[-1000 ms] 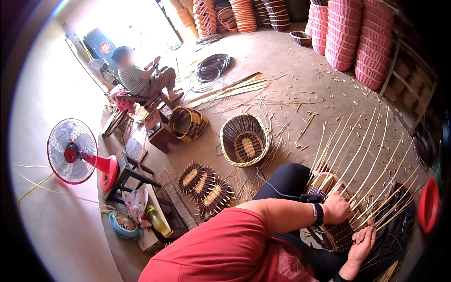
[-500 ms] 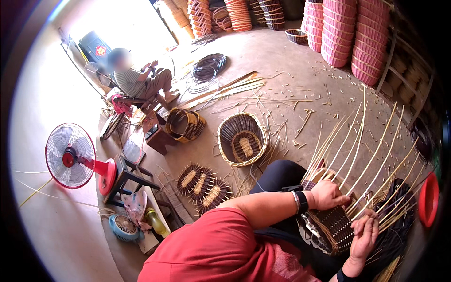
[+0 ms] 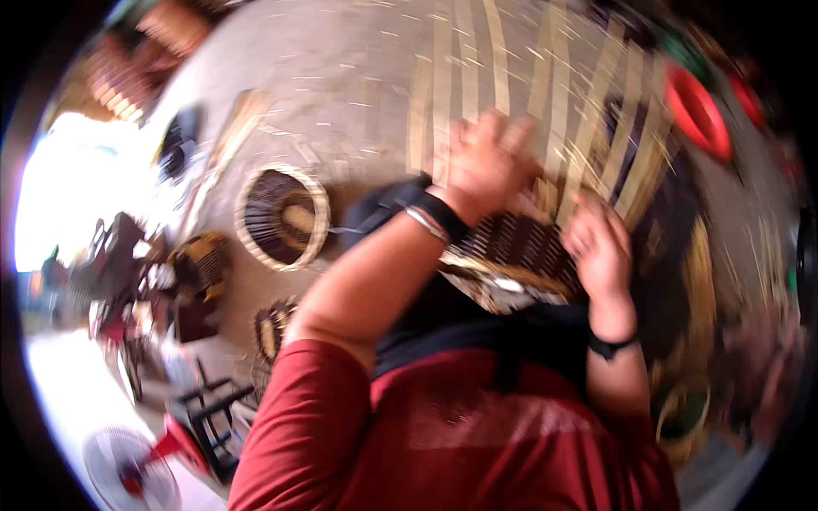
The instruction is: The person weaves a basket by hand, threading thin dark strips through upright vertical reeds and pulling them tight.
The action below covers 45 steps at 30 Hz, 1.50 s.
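On my lap rests a part-woven dark brown basket [image 3: 521, 247], its long pale stakes [image 3: 499, 64] fanning away from me over the floor. My left hand [image 3: 487, 162] lies over the far left side of the basket, at the foot of the stakes; motion smears its fingers, so its grip is unclear. At the right edge of the weave, my right hand [image 3: 601, 247] has its fingers curled in beside the stakes. Whatever strand it pinches is too blurred to name.
A finished-looking dark basket with a pale rim [image 3: 247, 217] stands on the floor to the left, with a yellow-and-dark basket [image 3: 204, 264] beyond. A pedestal fan [image 3: 132, 473] and a dark stool [image 3: 217, 426] are at lower left. A red basin [image 3: 699, 115] lies at upper right.
The whole view has swung, bringing the basket and my hands nearer the middle and blurring the picture. My left hand, earlier closed at the basket's edge, now looks more spread.
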Each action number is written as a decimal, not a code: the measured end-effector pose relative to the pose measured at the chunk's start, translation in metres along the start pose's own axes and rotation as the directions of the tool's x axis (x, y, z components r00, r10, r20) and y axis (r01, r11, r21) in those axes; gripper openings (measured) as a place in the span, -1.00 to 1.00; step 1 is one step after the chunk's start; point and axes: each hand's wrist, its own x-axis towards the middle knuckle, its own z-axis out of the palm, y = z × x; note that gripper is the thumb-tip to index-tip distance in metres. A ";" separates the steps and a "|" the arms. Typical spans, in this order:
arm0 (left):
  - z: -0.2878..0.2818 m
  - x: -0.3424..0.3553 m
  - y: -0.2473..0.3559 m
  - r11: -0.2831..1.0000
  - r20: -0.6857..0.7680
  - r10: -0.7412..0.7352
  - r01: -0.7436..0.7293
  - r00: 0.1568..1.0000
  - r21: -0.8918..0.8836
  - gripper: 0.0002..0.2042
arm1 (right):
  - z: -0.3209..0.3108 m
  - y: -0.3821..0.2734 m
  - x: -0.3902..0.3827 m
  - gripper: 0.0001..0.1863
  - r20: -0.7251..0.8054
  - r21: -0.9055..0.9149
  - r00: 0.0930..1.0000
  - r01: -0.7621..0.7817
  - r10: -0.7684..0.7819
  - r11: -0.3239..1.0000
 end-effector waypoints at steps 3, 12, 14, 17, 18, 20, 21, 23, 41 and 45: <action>0.002 0.021 0.018 0.998 0.336 -0.017 -0.006 0.942 0.067 -0.59 | -0.015 -0.006 -0.009 -0.65 0.022 0.022 1.000 -0.011 0.011 1.000; -0.002 -0.019 0.056 0.991 -0.181 -0.043 0.019 0.982 -0.132 -0.42 | -0.045 -0.032 -0.027 -0.68 -0.306 0.142 0.941 -0.108 0.147 0.984; -0.004 -0.045 0.066 0.979 -0.069 0.067 -0.079 0.995 -0.188 -0.38 | -0.047 -0.040 -0.019 -0.72 -0.314 0.035 0.932 -0.180 0.181 0.983; -0.025 -0.058 0.095 0.969 0.005 0.012 -0.010 1.000 -0.247 -0.26 | -0.033 -0.055 0.025 -0.72 -0.141 -0.573 0.983 0.014 -0.115 0.820; -0.024 -0.057 0.102 0.958 -0.020 -0.006 0.000 1.000 -0.287 -0.25 | -0.021 -0.053 0.051 -0.74 0.016 -0.786 0.929 0.240 -0.368 0.570; -0.011 -0.059 0.105 0.954 -0.036 -0.036 0.023 0.999 -0.298 -0.27 | -0.013 -0.028 0.090 -0.70 0.088 -0.961 0.961 0.151 -0.262 0.233; -0.011 -0.053 0.109 0.950 -0.021 0.008 -0.014 1.000 -0.311 -0.29 | -0.035 -0.001 0.106 -0.47 0.097 -0.995 0.931 0.091 -0.351 -0.034; -0.010 -0.055 0.097 0.955 0.016 0.010 -0.005 1.000 -0.295 -0.32 | -0.004 -0.016 0.103 -0.22 -0.045 -0.993 0.989 -0.029 -0.143 0.118; 0.003 -0.027 0.145 0.967 0.073 0.128 -0.108 0.989 -0.230 -0.36 | -0.088 -0.008 0.065 -0.46 -0.158 -0.962 0.929 -0.069 -0.335 0.263; -0.004 -0.017 0.140 0.956 0.071 0.187 -0.165 0.980 -0.244 -0.45 | -0.113 -0.005 0.036 -0.18 -0.381 -0.656 0.842 0.046 -0.382 0.754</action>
